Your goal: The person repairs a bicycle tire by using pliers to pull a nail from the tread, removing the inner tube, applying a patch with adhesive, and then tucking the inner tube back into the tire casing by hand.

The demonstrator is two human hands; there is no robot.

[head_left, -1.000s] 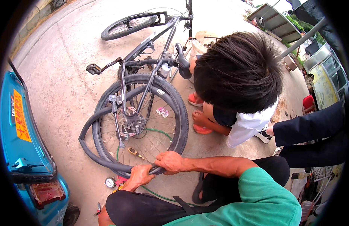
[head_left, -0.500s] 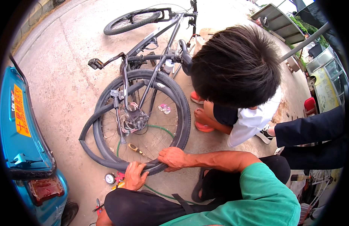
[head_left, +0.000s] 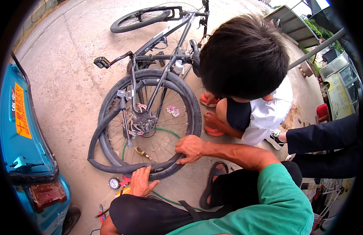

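Note:
A bicycle point(head_left: 140, 51) lies on its side on the ground, its rear wheel in front of me. A black inner tube point(head_left: 96, 139) hangs partly outside the rear tyre point(head_left: 195, 105), looping past its left side and along the near edge. My left hand point(head_left: 140, 183) is closed at the tube by the near edge, thumb toward the right. Farther right, my right hand point(head_left: 191, 149) curls over the tyre's edge and grips the tube there; its fingertips are partly hidden. A yellow-handled screwdriver point(head_left: 140, 152) lies across the spokes, between my hands and the hub.
A person in a white shirt point(head_left: 267, 113) crouches close at the right, and dark trouser legs point(head_left: 322, 135) stretch behind. A blue vehicle point(head_left: 30, 145) stands at the left. A pressure gauge point(head_left: 114, 183), pliers point(head_left: 102, 214) and a green hose point(head_left: 169, 201) lie near my left hand.
My right hand has moved right and away from me along the tyre's edge. My left hand stays near the same part of the tube. The crouching person's head has shifted slightly.

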